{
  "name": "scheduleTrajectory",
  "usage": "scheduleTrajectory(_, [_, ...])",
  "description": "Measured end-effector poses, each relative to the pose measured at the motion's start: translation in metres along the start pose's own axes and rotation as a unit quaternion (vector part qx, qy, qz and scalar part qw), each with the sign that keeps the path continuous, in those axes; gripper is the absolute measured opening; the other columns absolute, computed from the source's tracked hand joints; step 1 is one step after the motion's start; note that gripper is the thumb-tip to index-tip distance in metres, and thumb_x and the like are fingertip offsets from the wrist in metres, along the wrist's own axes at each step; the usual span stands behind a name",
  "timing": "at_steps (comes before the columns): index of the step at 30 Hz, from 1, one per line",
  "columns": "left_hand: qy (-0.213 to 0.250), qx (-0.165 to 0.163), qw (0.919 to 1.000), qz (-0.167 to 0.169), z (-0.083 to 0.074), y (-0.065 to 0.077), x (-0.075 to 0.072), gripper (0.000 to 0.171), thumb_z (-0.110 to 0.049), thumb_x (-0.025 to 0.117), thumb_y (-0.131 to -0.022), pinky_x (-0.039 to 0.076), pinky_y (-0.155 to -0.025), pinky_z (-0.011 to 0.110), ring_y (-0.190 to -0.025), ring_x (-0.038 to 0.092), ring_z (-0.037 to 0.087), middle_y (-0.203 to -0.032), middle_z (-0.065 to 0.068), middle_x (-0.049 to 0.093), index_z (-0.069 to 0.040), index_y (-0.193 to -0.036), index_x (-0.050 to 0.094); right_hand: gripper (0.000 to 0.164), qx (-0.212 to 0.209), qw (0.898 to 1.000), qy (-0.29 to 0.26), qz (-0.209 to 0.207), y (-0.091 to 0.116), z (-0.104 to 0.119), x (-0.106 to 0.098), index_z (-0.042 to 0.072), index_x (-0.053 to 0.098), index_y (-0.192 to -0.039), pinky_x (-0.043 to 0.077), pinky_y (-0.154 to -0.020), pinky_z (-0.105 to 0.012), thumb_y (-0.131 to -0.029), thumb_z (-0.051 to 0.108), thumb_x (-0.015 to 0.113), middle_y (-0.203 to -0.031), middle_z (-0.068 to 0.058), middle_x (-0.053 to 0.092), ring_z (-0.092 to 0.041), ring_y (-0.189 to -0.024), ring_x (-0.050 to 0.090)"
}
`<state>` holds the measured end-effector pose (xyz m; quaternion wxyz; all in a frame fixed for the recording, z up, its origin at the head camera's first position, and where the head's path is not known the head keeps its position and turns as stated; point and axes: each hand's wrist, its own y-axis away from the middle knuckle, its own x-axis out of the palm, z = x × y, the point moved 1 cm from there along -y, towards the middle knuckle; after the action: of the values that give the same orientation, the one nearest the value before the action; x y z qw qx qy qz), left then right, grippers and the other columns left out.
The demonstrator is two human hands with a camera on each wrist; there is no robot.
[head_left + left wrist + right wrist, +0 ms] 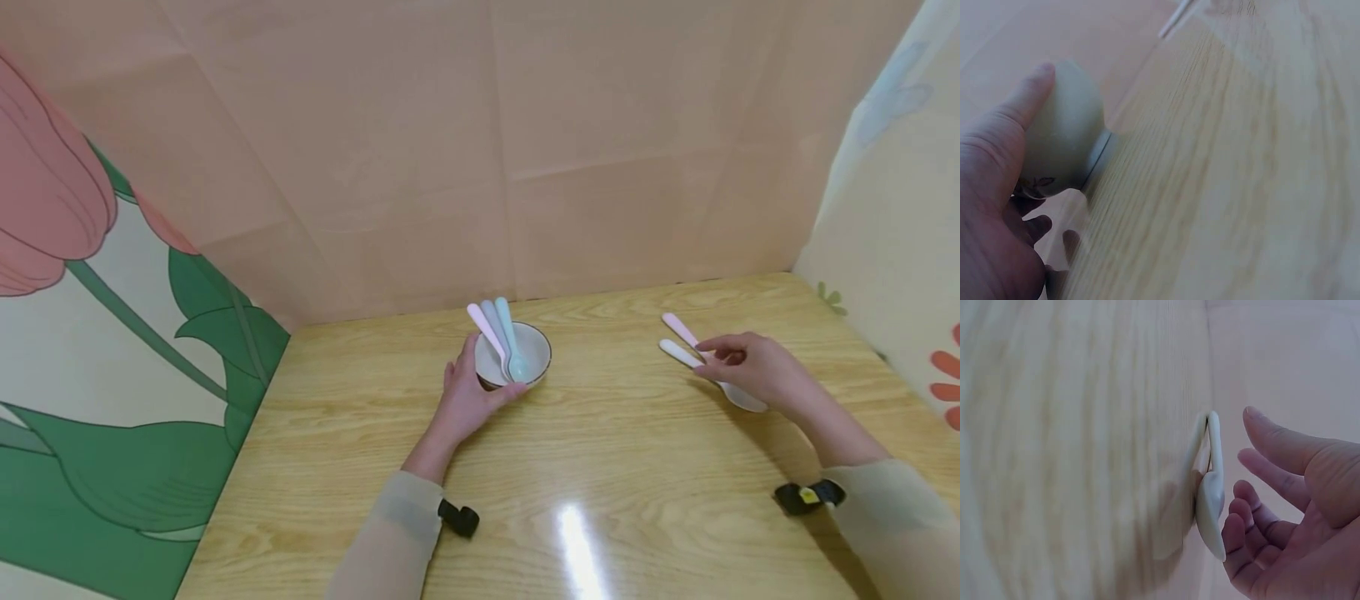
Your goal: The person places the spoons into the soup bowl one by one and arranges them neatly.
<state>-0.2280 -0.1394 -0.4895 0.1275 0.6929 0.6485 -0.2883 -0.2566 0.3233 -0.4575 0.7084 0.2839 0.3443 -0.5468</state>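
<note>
My left hand (467, 393) grips the near-left side of a small white bowl (538, 348), thumb along its front and fingers round the left. Pink, greyish-lavender and light-blue spoons lean together in the bowl, the light-blue spoon (517, 367) on the right and their handles over the far rim. On the right, my right hand (753, 367) hovers over a white spoon (742, 400) and a pink spoon (678, 327) on the table. In the right wrist view its fingers are loosely bent and stand apart from the white spoon (1212, 503). The pink spoon's bowl end is hidden by the hand.
The wooden table (600, 450) meets a plain pinkish backdrop (390, 167) behind the bowl. A tulip-patterned panel (135, 350) borders the left side, and a pale wall (900, 233) with flower prints borders the right.
</note>
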Motion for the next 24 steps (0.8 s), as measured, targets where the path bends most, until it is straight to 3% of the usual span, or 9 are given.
scheduleTrajectory(3, [-0.001, 0.000, 1.0000, -0.001, -0.0007, -0.0003, -0.0001, 0.108, -0.056, 0.093, -0.087, 0.005, -0.132, 0.061, -0.149, 0.047, 0.026, -0.156, 0.005, 0.056, -0.021, -0.168, 0.032, 0.056, -0.002, 1.000, -0.010, 0.007, -0.0004, -0.0016, -0.0001, -0.002, 0.071, -0.142, 0.053, -0.084, -0.039, -0.103, 0.036, 0.082, -0.131, -0.030, 0.066, -0.039, -0.111, 0.065])
scheduleTrajectory(10, [-0.004, -0.005, 1.0000, -0.001, -0.0013, 0.0002, 0.0001, 0.108, -0.056, 0.094, -0.087, 0.004, -0.133, 0.061, -0.149, 0.047, 0.027, -0.156, 0.006, 0.056, -0.021, -0.168, 0.031, 0.054, -0.007, 1.000, -0.014, 0.008, -0.0024, -0.0074, 0.0022, -0.006, 0.071, -0.140, 0.048, -0.074, -0.028, -0.100, 0.027, 0.086, -0.121, -0.023, 0.070, -0.028, -0.099, 0.058])
scheduleTrajectory(16, [-0.002, -0.004, 1.0000, 0.000, -0.0006, 0.0003, -0.0003, 0.107, -0.055, 0.094, -0.087, 0.004, -0.132, 0.061, -0.149, 0.047, 0.026, -0.156, 0.005, 0.056, -0.021, -0.168, 0.032, 0.056, -0.015, 1.000, -0.014, 0.014, -0.0028, -0.0099, 0.0036, -0.006, 0.071, -0.140, 0.047, -0.074, -0.027, -0.098, 0.026, 0.088, -0.126, -0.027, 0.070, -0.028, -0.098, 0.056])
scheduleTrajectory(24, [0.001, -0.005, 1.0000, 0.003, -0.0020, 0.0004, -0.0017, 0.108, -0.054, 0.094, -0.087, 0.003, -0.132, 0.062, -0.151, 0.046, 0.027, -0.157, 0.006, 0.055, -0.020, -0.168, 0.031, 0.049, -0.007, 1.000, -0.005, 0.018, -0.0053, -0.0096, 0.0038, -0.006, 0.075, -0.132, 0.043, -0.070, -0.029, -0.097, 0.025, 0.089, -0.115, -0.020, 0.071, -0.025, -0.089, 0.051])
